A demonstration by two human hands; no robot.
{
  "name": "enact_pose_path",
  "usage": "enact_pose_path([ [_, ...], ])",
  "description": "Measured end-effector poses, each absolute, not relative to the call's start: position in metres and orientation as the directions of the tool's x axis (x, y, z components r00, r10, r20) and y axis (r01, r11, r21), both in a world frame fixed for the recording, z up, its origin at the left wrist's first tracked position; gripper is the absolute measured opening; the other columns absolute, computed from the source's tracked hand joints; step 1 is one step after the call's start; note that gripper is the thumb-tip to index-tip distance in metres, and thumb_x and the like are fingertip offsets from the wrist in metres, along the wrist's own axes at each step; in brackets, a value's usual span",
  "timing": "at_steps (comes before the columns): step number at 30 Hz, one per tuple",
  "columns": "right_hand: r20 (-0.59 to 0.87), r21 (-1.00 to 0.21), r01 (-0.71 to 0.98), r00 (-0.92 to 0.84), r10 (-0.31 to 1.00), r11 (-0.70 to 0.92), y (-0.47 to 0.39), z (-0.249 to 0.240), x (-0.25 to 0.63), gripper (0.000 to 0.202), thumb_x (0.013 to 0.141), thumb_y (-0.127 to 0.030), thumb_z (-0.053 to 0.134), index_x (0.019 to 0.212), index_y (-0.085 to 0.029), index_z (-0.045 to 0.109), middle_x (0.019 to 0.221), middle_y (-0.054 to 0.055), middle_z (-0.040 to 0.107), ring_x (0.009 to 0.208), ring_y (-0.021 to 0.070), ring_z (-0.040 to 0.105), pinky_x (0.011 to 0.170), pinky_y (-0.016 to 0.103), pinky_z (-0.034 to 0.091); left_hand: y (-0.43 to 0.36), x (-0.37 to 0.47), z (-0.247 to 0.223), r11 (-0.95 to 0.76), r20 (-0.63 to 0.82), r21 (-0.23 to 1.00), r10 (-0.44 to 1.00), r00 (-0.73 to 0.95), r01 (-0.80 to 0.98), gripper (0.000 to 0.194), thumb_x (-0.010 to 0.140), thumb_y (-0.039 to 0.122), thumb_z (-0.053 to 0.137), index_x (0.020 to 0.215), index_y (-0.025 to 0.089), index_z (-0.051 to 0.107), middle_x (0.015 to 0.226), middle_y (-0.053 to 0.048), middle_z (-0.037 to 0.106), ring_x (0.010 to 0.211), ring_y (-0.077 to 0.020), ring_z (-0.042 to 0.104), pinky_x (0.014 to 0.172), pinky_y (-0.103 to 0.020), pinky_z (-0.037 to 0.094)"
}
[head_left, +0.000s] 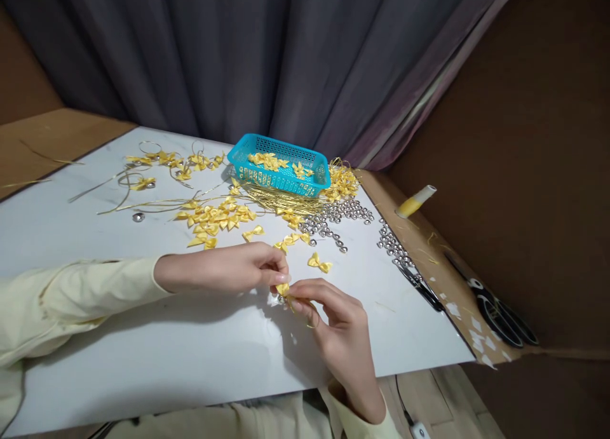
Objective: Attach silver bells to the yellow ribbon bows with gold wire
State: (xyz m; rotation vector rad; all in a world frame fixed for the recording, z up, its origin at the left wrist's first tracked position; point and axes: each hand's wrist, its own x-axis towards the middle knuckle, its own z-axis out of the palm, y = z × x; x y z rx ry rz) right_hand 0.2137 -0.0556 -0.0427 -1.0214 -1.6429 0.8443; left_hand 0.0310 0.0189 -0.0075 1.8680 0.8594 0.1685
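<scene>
Over the front half of the white table, my left hand (pixel 260 267) pinches a small yellow ribbon bow (pixel 283 289) from the left. On its right side, my right hand (pixel 333 318) has thumb and forefinger closed at the bow, where a thin gold cord (pixel 309 325) curves out by the fingers. A small silver bead (pixel 280 298) shows just under the bow. Single yellow bows lie behind my hands, the nearest being a loose bow (pixel 319 262). How the cord meets the bead is too small to tell.
A blue basket (pixel 279 166) holding yellow bows stands at the back, with gold cords (pixel 281 199) before it. Silver beads (pixel 333 218) and a bow pile (pixel 216 216) lie nearby. At the right are tweezers (pixel 419 286), large scissors (pixel 498 312) and a yellow-white tube (pixel 416 202).
</scene>
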Motion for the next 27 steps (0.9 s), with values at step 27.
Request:
enact_pose_path([
  [27,0.081,-0.986,0.133,-0.124,0.989,0.097,-0.053,-0.042,0.225,0.016,0.078,-0.024,0.068,0.093,-0.019,0.072,0.079,0.005,0.075,0.071,0.0185,0.072,0.065,0.026,0.06,0.025,0.033,-0.02,-0.188,-0.216,0.872,0.682,0.699,0.453,0.024,0.087,0.037,0.048,0.081,0.016,0.058,0.076,-0.001,0.057,0.071,-0.015,0.052,0.064,-0.023,0.039],
])
